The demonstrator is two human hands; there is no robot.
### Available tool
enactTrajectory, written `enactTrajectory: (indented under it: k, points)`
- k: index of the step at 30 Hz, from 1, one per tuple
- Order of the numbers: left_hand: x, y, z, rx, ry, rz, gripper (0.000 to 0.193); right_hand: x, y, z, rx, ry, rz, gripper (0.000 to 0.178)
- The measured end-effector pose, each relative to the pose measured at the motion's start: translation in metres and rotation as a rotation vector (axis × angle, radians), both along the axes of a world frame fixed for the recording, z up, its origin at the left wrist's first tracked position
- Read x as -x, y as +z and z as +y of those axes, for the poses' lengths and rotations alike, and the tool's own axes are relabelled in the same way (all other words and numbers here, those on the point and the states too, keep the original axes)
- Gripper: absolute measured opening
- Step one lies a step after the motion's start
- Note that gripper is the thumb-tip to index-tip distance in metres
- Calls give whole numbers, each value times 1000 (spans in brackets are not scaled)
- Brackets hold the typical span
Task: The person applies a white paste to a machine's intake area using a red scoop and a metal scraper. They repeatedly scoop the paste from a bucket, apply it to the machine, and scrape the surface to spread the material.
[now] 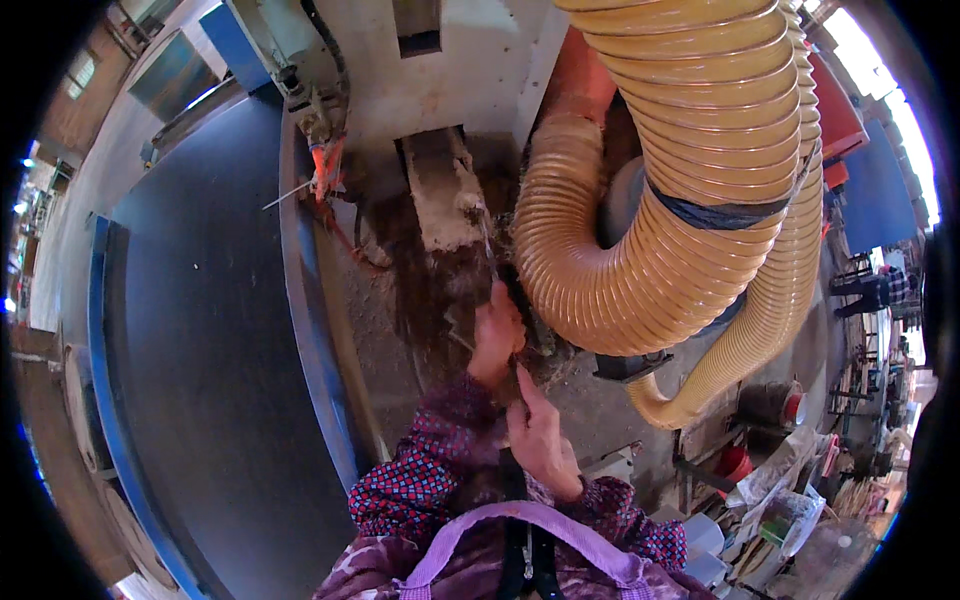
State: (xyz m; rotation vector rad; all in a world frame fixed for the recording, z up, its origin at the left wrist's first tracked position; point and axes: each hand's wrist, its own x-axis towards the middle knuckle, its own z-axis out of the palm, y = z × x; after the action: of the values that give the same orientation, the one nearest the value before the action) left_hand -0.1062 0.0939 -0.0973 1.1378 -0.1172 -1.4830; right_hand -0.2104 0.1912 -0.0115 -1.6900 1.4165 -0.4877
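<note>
My left hand is closed around a long thin rod, its shaft pointing away from me. Nearer to my body, my right hand grips the same rod close to its near end, with a finger stretched along it. The rod's far end reaches a pale, dust-caked slot low in the machine housing. What is on the rod's tip cannot be made out among the dust. Dark and pale debris lies on the floor below the slot.
Close on the right, a thick ribbed yellow hose bends down and back up. A wide black conveyor belt with blue side rails runs along the left. Red-orange fittings hang beside the housing. Farther right are a red bucket and a distant person.
</note>
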Motion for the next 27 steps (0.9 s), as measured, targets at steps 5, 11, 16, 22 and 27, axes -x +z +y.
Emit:
enactTrajectory:
  k: [5,11,16,22,27]
  points:
    - [-43,-108,-37,150,122,-614,50,-42,-28,-36,110,83,-152,46]
    - [8,19,24,-10,-39,-22,54,10,16,9,-98,-43,-76,48]
    - [-6,38,18,-39,-145,-252,56,15,30,1,-360,-97,-150,45]
    - [-16,-30,-2,126,-57,-646,51,-13,17,-3,-210,-52,-107,43]
    - [-16,19,-11,-100,-122,-331,50,-12,6,-14,263,27,-109,49]
